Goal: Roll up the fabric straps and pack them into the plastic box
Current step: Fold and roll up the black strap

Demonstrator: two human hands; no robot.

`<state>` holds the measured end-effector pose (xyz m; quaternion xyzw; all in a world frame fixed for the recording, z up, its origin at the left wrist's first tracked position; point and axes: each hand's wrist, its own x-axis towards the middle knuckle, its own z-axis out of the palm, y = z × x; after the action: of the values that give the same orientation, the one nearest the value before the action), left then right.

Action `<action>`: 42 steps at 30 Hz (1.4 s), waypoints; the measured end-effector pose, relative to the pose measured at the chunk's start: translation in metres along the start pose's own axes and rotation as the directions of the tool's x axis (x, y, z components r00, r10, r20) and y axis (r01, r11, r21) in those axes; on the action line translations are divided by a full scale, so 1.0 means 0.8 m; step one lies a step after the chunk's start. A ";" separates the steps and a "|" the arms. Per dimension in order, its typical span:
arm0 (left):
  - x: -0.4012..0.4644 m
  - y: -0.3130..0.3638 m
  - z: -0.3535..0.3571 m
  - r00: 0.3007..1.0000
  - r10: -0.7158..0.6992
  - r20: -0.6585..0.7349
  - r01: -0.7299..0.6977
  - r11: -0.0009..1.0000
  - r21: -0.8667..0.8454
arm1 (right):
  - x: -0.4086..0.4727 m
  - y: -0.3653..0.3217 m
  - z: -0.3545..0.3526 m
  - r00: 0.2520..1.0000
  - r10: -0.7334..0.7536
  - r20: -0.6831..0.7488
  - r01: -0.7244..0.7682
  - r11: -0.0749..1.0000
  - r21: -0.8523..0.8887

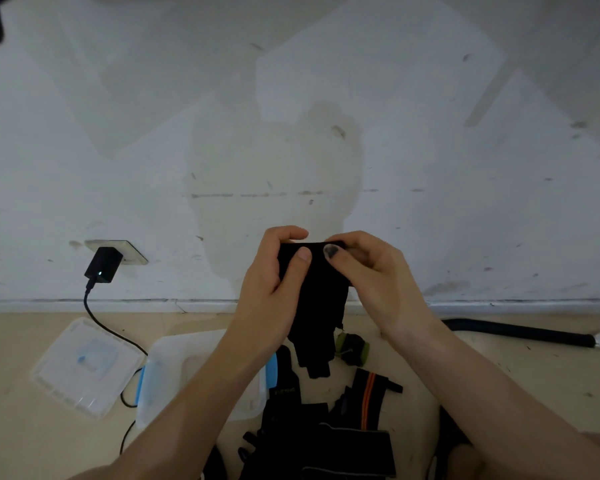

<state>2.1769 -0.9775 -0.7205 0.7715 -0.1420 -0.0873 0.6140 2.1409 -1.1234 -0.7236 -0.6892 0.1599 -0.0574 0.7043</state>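
Note:
A black fabric strap [317, 306] hangs in front of me, raised above the floor. My left hand [274, 271] and my right hand [371, 268] both pinch its top edge, thumbs on the near side. Its loose end dangles down toward the floor. The clear plastic box [174, 368] with blue clips lies on the floor at lower left, partly hidden by my left forearm. Several more black straps [326, 427] lie heaped on the floor below, one with an orange stripe [369, 393]. A small rolled olive-edged strap [352, 346] lies beside them.
The box's clear lid [84, 368] lies on the floor to the left. A black charger [103, 265] sits in a wall socket, its cable running down past the box. A black hose [516, 332] lies along the wall base at right.

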 end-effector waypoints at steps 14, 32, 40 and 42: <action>0.009 -0.003 -0.010 0.997 0.070 0.045 -0.068 0.997 -0.040 | 0.007 -0.010 -0.016 0.986 0.057 0.158 -0.050 0.998 -0.048; 0.009 0.001 -0.011 0.986 -0.037 0.164 0.047 0.997 -0.060 | 0.011 -0.007 -0.027 0.987 0.012 0.163 -0.018 0.999 0.031; 0.011 -0.002 -0.018 0.982 -0.036 0.183 0.063 0.988 -0.142 | 0.013 -0.009 -0.032 0.984 -0.052 0.172 0.056 0.998 -0.020; 0.011 -0.004 -0.019 0.985 -0.006 0.174 0.035 0.986 -0.164 | 0.014 -0.010 -0.034 0.981 -0.038 0.188 0.043 0.999 -0.020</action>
<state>2.1906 -0.9659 -0.7198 0.7083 -0.1791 -0.1718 0.6608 2.1440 -1.1533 -0.7169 -0.7031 0.0793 -0.0046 0.7066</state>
